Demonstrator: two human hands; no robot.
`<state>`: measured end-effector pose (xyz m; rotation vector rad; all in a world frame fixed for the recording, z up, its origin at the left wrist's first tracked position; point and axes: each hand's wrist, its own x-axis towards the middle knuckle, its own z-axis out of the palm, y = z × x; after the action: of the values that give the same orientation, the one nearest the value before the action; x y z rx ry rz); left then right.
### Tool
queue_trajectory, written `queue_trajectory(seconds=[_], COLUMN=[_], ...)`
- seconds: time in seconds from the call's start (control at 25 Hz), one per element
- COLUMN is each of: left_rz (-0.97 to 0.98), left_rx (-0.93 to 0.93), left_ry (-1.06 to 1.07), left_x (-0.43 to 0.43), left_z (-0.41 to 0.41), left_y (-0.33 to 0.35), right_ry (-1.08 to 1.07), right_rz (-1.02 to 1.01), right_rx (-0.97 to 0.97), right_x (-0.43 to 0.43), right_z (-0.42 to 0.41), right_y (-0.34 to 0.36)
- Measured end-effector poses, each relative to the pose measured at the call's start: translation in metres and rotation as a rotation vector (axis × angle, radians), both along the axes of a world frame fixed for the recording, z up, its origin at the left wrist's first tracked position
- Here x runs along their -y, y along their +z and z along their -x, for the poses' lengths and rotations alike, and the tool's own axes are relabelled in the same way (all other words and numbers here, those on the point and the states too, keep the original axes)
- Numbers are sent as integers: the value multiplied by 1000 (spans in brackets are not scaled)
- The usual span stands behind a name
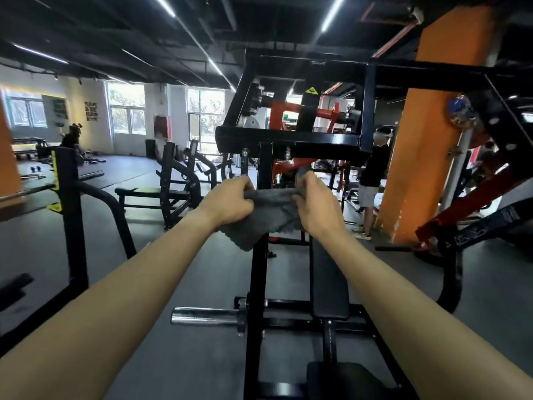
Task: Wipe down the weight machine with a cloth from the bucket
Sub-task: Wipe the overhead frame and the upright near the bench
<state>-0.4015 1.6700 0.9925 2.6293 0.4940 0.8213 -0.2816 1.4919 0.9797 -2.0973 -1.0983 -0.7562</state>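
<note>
Head view: cloth [265, 217] is held in the air just in front of the weight machine [288, 140], not yet on metal. Best, I judge, to fold it into a flat pad before pressing it on. Left hand [230, 202] and right hand [317, 206] each curl tight round one end, cloth stretched between them; bucket not in sight.

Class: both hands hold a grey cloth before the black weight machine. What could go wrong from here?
The cloth hangs bunched between the left hand and right hand; its loose corner might snag on the machine's black post. The steel peg juts out low, so stepping in could knock a shin.
</note>
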Motion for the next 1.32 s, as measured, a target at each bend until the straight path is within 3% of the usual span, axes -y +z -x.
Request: queue_trajectory(seconds=[0.2,0.36,0.6,0.72,0.8,0.92,1.12,1.2,1.32], left_rz=[-15,-68,-19,-90,21,194,238,249,427], left_rx=[296,266,69,116,157,78,80,205,318], left_ry=[-1,-39,-99,-194,-306,-470,-442,-348,-224], left_x=[-27,-41,-77,-69,-52,-33,-37,-40,-49], left_z=[-13,-21,-38,-43,-41,-38,-29,-29,-21], left_y=[11,12,11,0,0,4,4,-2,-3], right_ry=[-105,-117,-9,117,229,393,507,528,596], right_rz=[79,131,-222,-402,-508,-594,-635,-574,-487], right_rx=[61,28,-454,-721,-866,-1047,-1218,-1191,-1099], right_x=[-25,-49,-64,-76,-83,-87,-85,-89,-97], right_z=[-4,-9,-36,-29,-23,-13,-2,4,20], right_y=[4,-6,-10,-11,-11,-4,12,14,12])
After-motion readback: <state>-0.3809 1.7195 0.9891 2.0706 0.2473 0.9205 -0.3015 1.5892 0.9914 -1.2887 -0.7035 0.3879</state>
